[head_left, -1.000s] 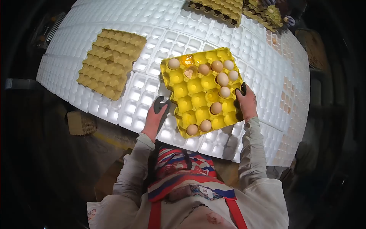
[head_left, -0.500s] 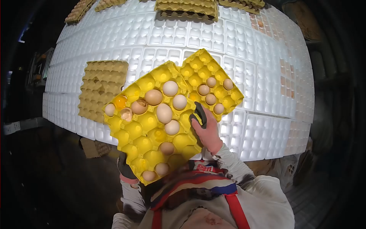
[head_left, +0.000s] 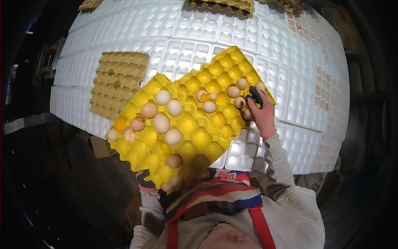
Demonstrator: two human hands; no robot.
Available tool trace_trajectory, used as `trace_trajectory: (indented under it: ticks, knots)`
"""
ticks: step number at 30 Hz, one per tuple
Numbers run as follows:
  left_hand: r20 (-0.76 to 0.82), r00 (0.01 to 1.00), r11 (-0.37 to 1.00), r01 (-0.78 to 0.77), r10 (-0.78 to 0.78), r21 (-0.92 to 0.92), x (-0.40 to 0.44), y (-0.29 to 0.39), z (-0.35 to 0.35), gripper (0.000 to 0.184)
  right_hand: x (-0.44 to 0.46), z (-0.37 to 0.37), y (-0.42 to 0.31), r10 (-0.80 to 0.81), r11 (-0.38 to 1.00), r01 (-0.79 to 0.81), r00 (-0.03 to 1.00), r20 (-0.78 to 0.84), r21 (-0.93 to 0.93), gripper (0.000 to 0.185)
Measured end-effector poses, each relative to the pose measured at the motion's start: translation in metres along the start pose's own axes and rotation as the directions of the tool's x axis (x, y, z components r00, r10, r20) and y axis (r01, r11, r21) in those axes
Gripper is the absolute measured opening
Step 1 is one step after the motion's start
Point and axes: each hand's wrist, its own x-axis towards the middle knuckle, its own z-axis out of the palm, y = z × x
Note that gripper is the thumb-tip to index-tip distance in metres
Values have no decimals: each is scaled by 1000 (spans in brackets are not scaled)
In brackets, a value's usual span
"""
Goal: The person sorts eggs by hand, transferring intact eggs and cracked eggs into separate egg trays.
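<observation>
Left hand (head_left: 145, 179) clamped on lower rim of near yellow tray (head_left: 199, 135), fingers partly hidden. Tray part-filled: eggs (head_left: 161, 123) in some cups, broken shell (head_left: 128, 134) and yolk (head_left: 120, 123) not cleared out. Far yellow tray (head_left: 206, 76) also part-filled, cracked egg (head_left: 202, 96) sitting in it. Right hand (head_left: 263, 114) curled over its right-edge eggs; can't tell if pinching. Brown tray (head_left: 118, 83) beyond, left.

2 yel. trays (head_left: 200, 135) w/ approx. 18 eggs (head_left: 161, 123) incl. cracked, 2 hands (head_left: 264, 115).
</observation>
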Motion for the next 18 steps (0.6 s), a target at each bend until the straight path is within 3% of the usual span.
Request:
trace_trajectory:
  ticks: [3, 5, 8, 12, 14, 16, 18]
  knots:
    - [13, 994, 988, -111, 110, 106, 8, -4, 2, 38, 41, -9, 14, -197, 901, 194, 980, 34, -388, 45]
    - [44, 983, 966, -183, 177, 183, 17, -2, 6, 37, 59, 5, 16, -265, 730, 277, 957, 115, -625, 45]
    - [115, 954, 910, -299, 277, 288, 31, 0, 18, 35, 68, 9, -7, -4, 629, 212, 963, 269, -748, 44]
    - [270, 869, 742, -495, 415, 451, 43, 4, 42, 32, 58, -4, 9, -174, 844, 245, 966, 189, -477, 44]
    - [318, 836, 660, -548, 447, 514, 44, 11, 52, 32, 47, -7, 17, -223, 866, 256, 967, 126, -430, 51]
    - [167, 936, 897, -346, 310, 275, 47, -12, 51, 35, 42, -7, 22, -241, 884, 254, 967, 83, -391, 58]
    - [126, 959, 950, -272, 254, 155, 49, -20, 51, 37, 46, -5, 20, -262, 848, 297, 955, 139, -440, 54]
